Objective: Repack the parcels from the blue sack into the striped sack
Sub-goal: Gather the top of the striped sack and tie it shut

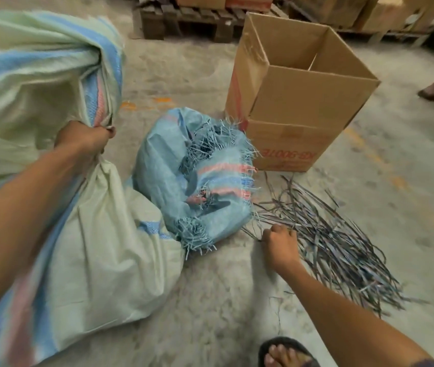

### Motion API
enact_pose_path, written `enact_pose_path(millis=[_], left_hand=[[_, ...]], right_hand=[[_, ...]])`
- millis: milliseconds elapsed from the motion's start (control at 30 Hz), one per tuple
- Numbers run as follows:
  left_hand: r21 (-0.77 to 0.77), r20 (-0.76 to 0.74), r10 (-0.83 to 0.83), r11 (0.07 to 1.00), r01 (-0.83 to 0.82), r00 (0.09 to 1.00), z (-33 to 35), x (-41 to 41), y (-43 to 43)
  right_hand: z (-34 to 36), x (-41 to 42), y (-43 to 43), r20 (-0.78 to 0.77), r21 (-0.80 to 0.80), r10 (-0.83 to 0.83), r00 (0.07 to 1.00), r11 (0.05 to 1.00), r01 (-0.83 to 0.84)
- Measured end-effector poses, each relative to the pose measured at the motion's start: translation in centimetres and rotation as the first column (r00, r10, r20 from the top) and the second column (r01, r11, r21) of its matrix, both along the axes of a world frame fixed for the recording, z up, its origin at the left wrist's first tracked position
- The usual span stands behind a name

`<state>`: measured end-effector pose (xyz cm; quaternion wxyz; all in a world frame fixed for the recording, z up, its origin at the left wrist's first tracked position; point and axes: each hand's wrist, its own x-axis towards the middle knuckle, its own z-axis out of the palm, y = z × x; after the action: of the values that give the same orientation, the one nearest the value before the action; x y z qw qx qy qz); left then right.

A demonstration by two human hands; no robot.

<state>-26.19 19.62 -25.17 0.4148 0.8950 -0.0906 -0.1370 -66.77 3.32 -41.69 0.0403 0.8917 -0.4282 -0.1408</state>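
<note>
Two hands work on the floor point(237, 287): the left hand point(83, 140) clenches the gathered neck of the full striped sack point(104, 247), while the right hand point(279, 241) pinches loose straps point(337, 242) beside the crumpled blue sack point(168, 176).

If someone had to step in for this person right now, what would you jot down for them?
Left hand: clenched on the gathered neck of the striped sack, which stands full on the floor.
Right hand: closed on one end of the bundle of loose strips lying on the floor.
Blue sack: slumped and frayed beside the striped sack, in front of an open cardboard box; no parcels show in its mouth.
Done, it seems: parcels moved over, neck bunched shut.
Left, likely: pull out a strip and tie the neck. Whether the blue sack is fully empty cannot be seen.
</note>
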Motion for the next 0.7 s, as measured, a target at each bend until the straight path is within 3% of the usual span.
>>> enact_pose_path(millis=[100,233,367,433,533,600,700], left_hand=[[-0.040,-0.032,-0.004,0.999,0.003,0.999,0.1,0.5,0.4],[-0.055,-0.064,-0.003,0.998,-0.001,0.998,0.0,1.1,1.0],[-0.140,-0.116,-0.004,0.990,-0.012,0.993,0.2,1.1,1.1],[-0.216,-0.152,0.008,0.976,-0.041,0.988,0.8,1.4,1.1],[-0.338,-0.214,0.033,0.935,-0.105,0.976,1.7,1.8,1.5],[-0.392,-0.225,0.037,0.911,-0.125,0.974,2.4,1.9,1.9],[-0.467,-0.229,0.070,0.867,-0.173,0.971,4.5,2.2,3.6]], right_hand=[[0.2,-0.2,0.0,-0.021,0.065,0.042,0.999,0.997,-0.040],[2.6,0.6,-1.6,0.156,0.367,-0.089,0.984,0.930,0.026],[9.9,4.9,-3.3,0.043,0.553,-0.024,0.999,0.833,-0.004],[14.9,8.3,-3.9,-0.094,0.622,0.032,0.995,0.782,0.034],[22.8,14.1,-3.9,-0.302,0.601,0.158,0.940,0.797,0.059],[28.0,18.1,-2.5,-0.332,0.559,0.235,0.913,0.829,-0.010],[34.1,24.2,1.6,-0.096,0.533,0.308,0.947,0.819,-0.212]])
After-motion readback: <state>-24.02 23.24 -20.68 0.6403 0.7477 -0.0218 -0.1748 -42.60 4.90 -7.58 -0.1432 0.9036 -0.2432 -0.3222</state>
